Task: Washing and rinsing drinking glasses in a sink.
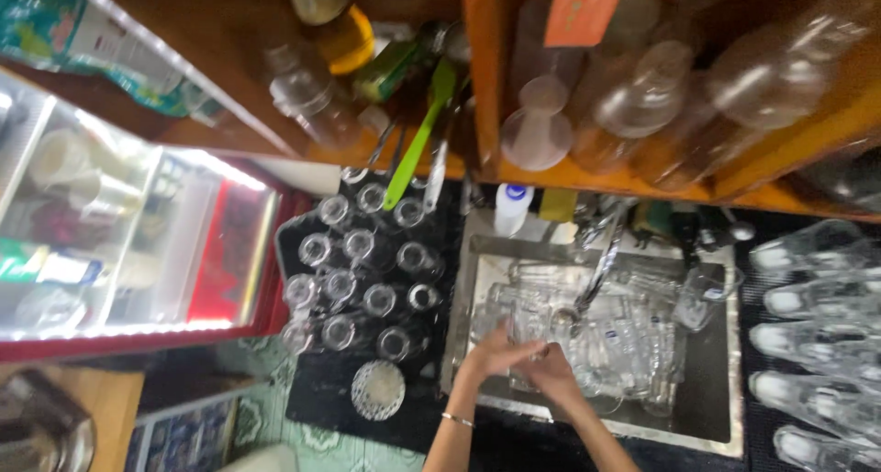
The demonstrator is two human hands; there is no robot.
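My left hand [496,351] and my right hand [549,369] meet over a steel sink [721,433] full of clear glasses [633,344]. The fingers of both hands are pressed together just below the spout of the tap [596,275]. The frame is blurred, so I cannot tell whether either hand holds a glass or anything else. A thin bracelet [456,420] sits on my left wrist.
Left of the sink, several upturned glasses [362,279] stand on a black mat, with a round patterned lid [377,389] in front. More glasses [812,334] lie at the right. Wooden shelves [587,174] with bottles hang overhead. A lit red display fridge [138,243] stands at the left.
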